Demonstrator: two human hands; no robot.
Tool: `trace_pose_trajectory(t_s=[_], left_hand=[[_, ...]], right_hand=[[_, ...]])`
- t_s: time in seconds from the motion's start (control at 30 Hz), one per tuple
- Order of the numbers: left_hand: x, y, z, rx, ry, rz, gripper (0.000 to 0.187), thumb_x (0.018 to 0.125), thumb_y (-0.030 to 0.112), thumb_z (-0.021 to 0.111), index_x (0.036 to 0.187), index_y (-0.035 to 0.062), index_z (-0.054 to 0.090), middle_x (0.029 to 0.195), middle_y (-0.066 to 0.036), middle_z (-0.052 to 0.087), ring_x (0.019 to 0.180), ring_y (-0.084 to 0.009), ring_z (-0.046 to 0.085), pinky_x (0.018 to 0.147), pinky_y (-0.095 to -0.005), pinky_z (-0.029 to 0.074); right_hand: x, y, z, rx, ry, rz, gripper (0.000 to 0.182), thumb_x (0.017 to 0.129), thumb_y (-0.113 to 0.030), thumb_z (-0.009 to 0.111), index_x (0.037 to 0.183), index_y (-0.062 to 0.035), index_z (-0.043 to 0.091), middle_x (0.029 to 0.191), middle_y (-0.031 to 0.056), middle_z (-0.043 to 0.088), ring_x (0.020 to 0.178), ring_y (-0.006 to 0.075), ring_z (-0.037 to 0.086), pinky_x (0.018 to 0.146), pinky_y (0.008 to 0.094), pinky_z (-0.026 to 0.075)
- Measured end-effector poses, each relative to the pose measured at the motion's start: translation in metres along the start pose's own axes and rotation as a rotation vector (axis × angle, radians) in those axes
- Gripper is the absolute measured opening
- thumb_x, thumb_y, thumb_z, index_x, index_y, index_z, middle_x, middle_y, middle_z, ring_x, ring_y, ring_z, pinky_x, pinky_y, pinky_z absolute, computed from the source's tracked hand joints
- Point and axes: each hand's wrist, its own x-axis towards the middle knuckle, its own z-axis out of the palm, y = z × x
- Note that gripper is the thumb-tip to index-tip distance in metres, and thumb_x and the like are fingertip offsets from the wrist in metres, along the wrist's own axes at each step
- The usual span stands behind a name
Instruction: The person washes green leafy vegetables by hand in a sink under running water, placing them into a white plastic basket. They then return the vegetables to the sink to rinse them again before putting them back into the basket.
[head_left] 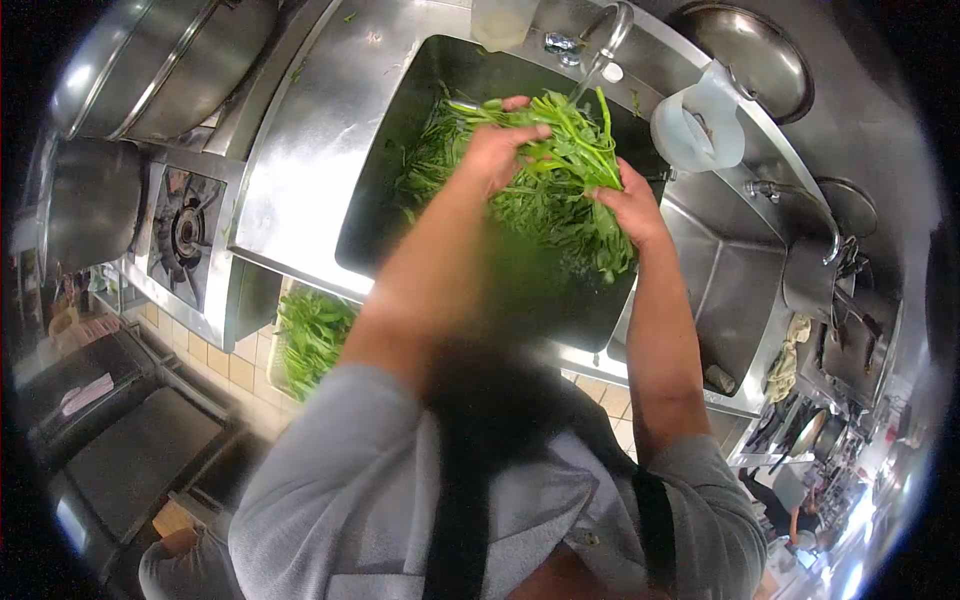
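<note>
Both my hands hold a bunch of leafy greens (565,150) with long pale-green stems over the deep sink (375,215). My left hand (497,152) is closed around the stems at the left of the bunch, thumb on top. At the right side, my right hand (630,205) grips the same bunch, with its leaves hanging down between the hands. More loose greens lie in the sink below and to the left. Just behind the bunch, the faucet (618,35) reaches over the sink, and a stream of water appears to run from it.
A white plastic pitcher (690,125) stands at the sink's back right, beside a second steel basin (735,270). Left are a steel drainboard (310,150) and a gas burner (188,230). A basket of greens (312,335) sits low by my left arm. Other people are nearby.
</note>
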Motion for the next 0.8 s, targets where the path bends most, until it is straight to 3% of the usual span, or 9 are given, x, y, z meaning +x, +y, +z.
trace_pose_trajectory(t_s=[0.03, 0.07, 0.23, 0.3, 0.33, 0.5, 0.63, 0.7, 0.8], left_hand=[[-0.001, 0.006, 0.005, 0.115, 0.065, -0.120, 0.048, 0.075, 0.003, 0.077, 0.118, -0.0011, 0.056, 0.106, -0.015, 0.067, 0.096, -0.0277, 0.066, 0.077, -0.0427, 0.056], [0.008, -0.010, -0.013, 0.396, -0.230, 0.083, 0.052, 0.075, 0.000, 0.076, 0.121, -0.0010, 0.053, 0.103, -0.016, 0.068, 0.090, -0.0268, 0.067, 0.076, -0.0392, 0.057], [0.012, 0.015, -0.008, 0.082, -0.099, 0.015, 0.061, 0.073, 0.005, 0.080, 0.126, -0.0013, 0.050, 0.104, -0.016, 0.068, 0.091, -0.0245, 0.067, 0.070, -0.0355, 0.058], [-0.004, 0.038, 0.021, 0.456, -0.121, -0.160, 0.062, 0.072, 0.003, 0.079, 0.126, -0.0017, 0.050, 0.104, -0.016, 0.068, 0.092, -0.0252, 0.067, 0.073, -0.0359, 0.057], [-0.001, 0.042, 0.020, 0.503, -0.111, -0.140, 0.064, 0.070, 0.007, 0.081, 0.126, -0.0022, 0.051, 0.104, -0.015, 0.068, 0.092, -0.0245, 0.067, 0.075, -0.0355, 0.056], [0.029, 0.023, 0.003, 0.314, -0.102, -0.011, 0.060, 0.068, 0.013, 0.083, 0.120, -0.0032, 0.057, 0.104, -0.014, 0.068, 0.089, -0.0242, 0.067, 0.079, -0.0360, 0.054], [0.053, 0.006, -0.008, 0.754, -0.124, 0.108, 0.062, 0.069, 0.014, 0.082, 0.124, 0.0044, 0.056, 0.105, -0.016, 0.067, 0.095, -0.0257, 0.065, 0.085, -0.0363, 0.051], [0.067, 0.004, -0.027, 0.297, -0.133, -0.061, 0.064, 0.070, 0.016, 0.081, 0.129, 0.0099, 0.056, 0.107, -0.017, 0.066, 0.097, -0.0270, 0.064, 0.087, -0.0373, 0.049], [0.041, 0.012, 0.008, 0.568, -0.154, 0.040, 0.055, 0.073, 0.015, 0.079, 0.124, 0.0114, 0.058, 0.106, -0.015, 0.067, 0.094, -0.0252, 0.065, 0.078, -0.0390, 0.052]], right_hand=[[-0.001, -0.002, -0.002, -0.001, 0.000, 0.000, 0.054, 0.077, -0.011, 0.066, 0.128, -0.0004, 0.053, 0.110, 0.0105, 0.066, 0.096, 0.0167, 0.060, 0.088, 0.0299, 0.046], [-0.002, -0.004, -0.004, -0.097, -0.031, 0.022, 0.054, 0.077, -0.011, 0.066, 0.128, 0.0002, 0.053, 0.110, 0.0115, 0.066, 0.097, 0.0178, 0.061, 0.088, 0.0305, 0.046], [-0.009, -0.025, -0.029, -0.142, -0.106, -0.004, 0.054, 0.077, -0.012, 0.065, 0.128, 0.0006, 0.052, 0.109, 0.0140, 0.067, 0.095, 0.0220, 0.062, 0.086, 0.0320, 0.047], [-0.008, -0.043, -0.030, -0.294, -0.162, 0.117, 0.055, 0.077, -0.007, 0.065, 0.129, -0.0002, 0.051, 0.113, 0.0048, 0.064, 0.102, 0.0134, 0.057, 0.093, 0.0276, 0.043], [-0.006, -0.033, -0.030, -0.311, -0.133, 0.004, 0.055, 0.076, -0.011, 0.067, 0.128, 0.0001, 0.052, 0.107, 0.0116, 0.066, 0.096, 0.0198, 0.061, 0.087, 0.0321, 0.047], [-0.010, -0.038, -0.044, -0.173, -0.145, 0.008, 0.054, 0.076, -0.010, 0.067, 0.128, -0.0003, 0.053, 0.108, 0.0089, 0.066, 0.097, 0.0163, 0.060, 0.088, 0.0311, 0.046], [-0.017, -0.052, -0.036, -0.102, -0.135, 0.157, 0.054, 0.076, -0.005, 0.065, 0.128, -0.0011, 0.052, 0.114, 0.0032, 0.063, 0.103, 0.0126, 0.056, 0.093, 0.0274, 0.043], [-0.017, -0.044, -0.049, -0.091, -0.155, 0.148, 0.054, 0.076, -0.004, 0.065, 0.128, -0.0012, 0.052, 0.114, 0.0035, 0.063, 0.103, 0.0130, 0.056, 0.093, 0.0275, 0.043], [-0.018, -0.035, -0.043, -0.144, -0.144, 0.116, 0.054, 0.076, -0.006, 0.066, 0.127, -0.0006, 0.053, 0.112, 0.0054, 0.064, 0.102, 0.0137, 0.058, 0.092, 0.0282, 0.044]])
